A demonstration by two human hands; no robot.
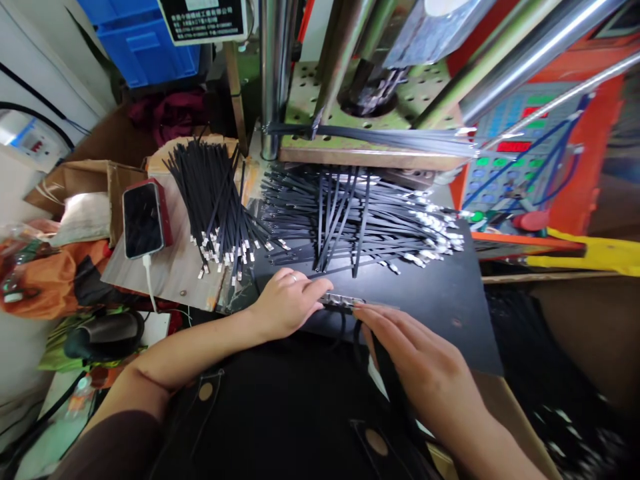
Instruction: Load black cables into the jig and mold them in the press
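My left hand (285, 303) lies on the black work board (440, 313), its fingertips against a row of metal-tipped strip ends (343, 301). The thumb is hidden. My right hand (415, 360) covers the other end of that row, with black coated strips (384, 370) running from beneath its fingers down towards my lap. A large loose pile of black strips with metal tips (360, 227) lies just beyond both hands. A second bundle (213, 213) rests on a wooden board (167, 273) to the left.
A phone on a charging cable (143, 220) lies on the wooden board. Behind the pile stands a press with steel columns (273, 67) and a perforated green platen (320, 113), with strips (390, 139) lying across it. A control panel (515, 147) is at right.
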